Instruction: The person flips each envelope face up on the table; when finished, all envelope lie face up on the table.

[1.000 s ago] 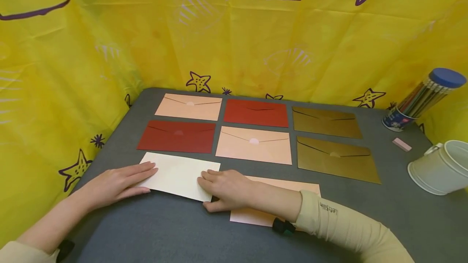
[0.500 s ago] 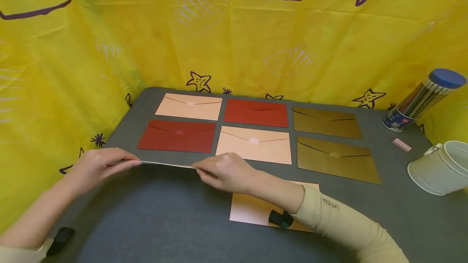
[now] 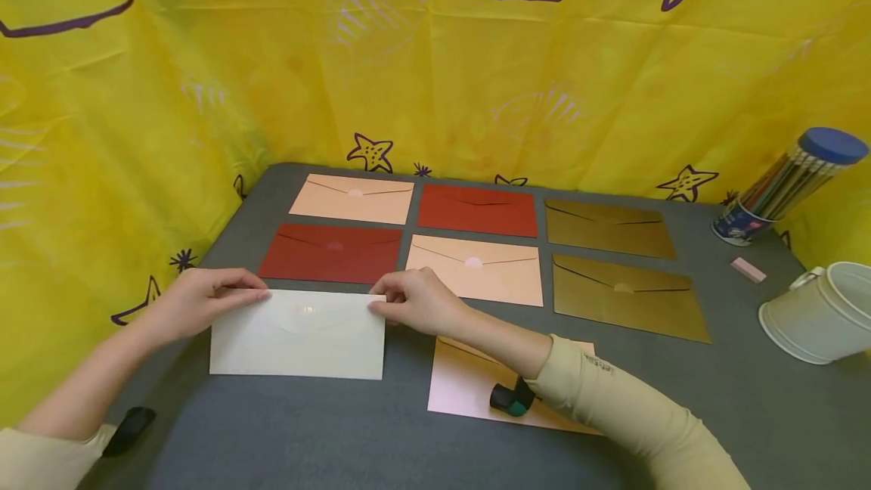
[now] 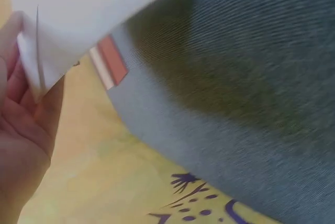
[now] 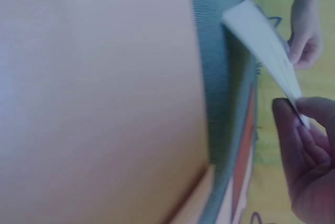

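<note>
Both hands pinch the white envelope's (image 3: 298, 333) top corners, left hand (image 3: 197, 301) and right hand (image 3: 415, 301), apparently lifted off the grey surface (image 3: 306, 429), near the red envelope (image 3: 331, 252).

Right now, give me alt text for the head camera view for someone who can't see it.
Two hands hold a white envelope by its top corners above a grey table, left hand and right hand each pinching one corner. Behind it lie six envelopes in red, peach and gold, with another peach envelope under the right forearm.
</note>
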Motion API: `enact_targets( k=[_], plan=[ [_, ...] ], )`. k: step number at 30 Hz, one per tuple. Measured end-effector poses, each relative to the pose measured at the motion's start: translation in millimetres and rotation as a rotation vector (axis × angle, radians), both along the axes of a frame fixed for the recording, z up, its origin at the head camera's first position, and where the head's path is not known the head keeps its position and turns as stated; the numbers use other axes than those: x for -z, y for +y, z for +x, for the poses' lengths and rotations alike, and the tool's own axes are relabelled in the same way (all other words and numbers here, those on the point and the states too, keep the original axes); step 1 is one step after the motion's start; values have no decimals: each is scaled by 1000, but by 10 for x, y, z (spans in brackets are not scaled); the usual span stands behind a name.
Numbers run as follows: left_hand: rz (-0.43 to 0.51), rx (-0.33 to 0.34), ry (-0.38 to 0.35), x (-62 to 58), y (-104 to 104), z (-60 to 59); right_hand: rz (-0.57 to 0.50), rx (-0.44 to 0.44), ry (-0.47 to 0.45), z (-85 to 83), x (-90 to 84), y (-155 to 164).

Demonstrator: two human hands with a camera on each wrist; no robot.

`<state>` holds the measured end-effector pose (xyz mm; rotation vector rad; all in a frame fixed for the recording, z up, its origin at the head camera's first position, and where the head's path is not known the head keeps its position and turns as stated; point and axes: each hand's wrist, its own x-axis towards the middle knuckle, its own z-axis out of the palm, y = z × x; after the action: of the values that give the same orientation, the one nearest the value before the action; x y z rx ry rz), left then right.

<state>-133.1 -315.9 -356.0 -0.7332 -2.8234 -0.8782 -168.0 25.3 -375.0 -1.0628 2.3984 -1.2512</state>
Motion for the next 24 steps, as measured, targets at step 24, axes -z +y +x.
enact_targets(
  k=[24],
  plan=[
    [-137, 14, -13, 382, 90, 23, 238, -26, 129, -26, 274, -41]
  ],
)
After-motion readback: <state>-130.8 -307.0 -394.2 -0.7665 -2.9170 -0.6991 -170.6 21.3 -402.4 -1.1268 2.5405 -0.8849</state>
